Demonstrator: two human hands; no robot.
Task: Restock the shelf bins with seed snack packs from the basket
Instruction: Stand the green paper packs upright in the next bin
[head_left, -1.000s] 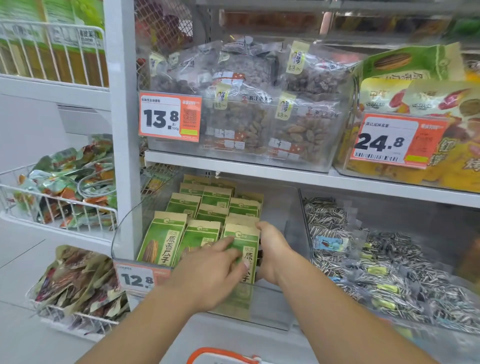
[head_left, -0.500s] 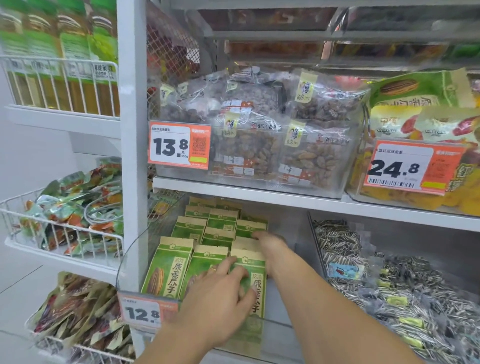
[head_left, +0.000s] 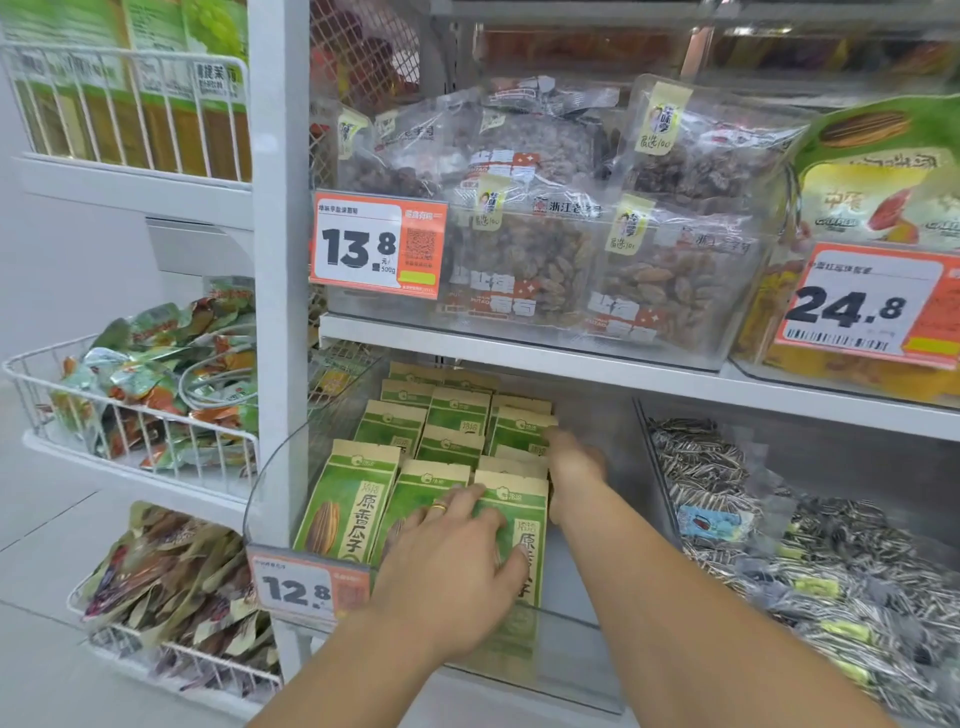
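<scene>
Bare forearms without sleeves; left hand (head_left: 451, 566) wears 1 gold ring (head_left: 439, 506).

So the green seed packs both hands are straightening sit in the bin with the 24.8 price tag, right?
Not quite. In the head view, the left hand and right hand are on green seed packs in the clear bin tagged 12.8; 24.8 is on the upper shelf.

Left hand (head_left: 457, 561) presses front seed pack (head_left: 519, 525); right hand (head_left: 574, 467) reaches beside packs.
</scene>
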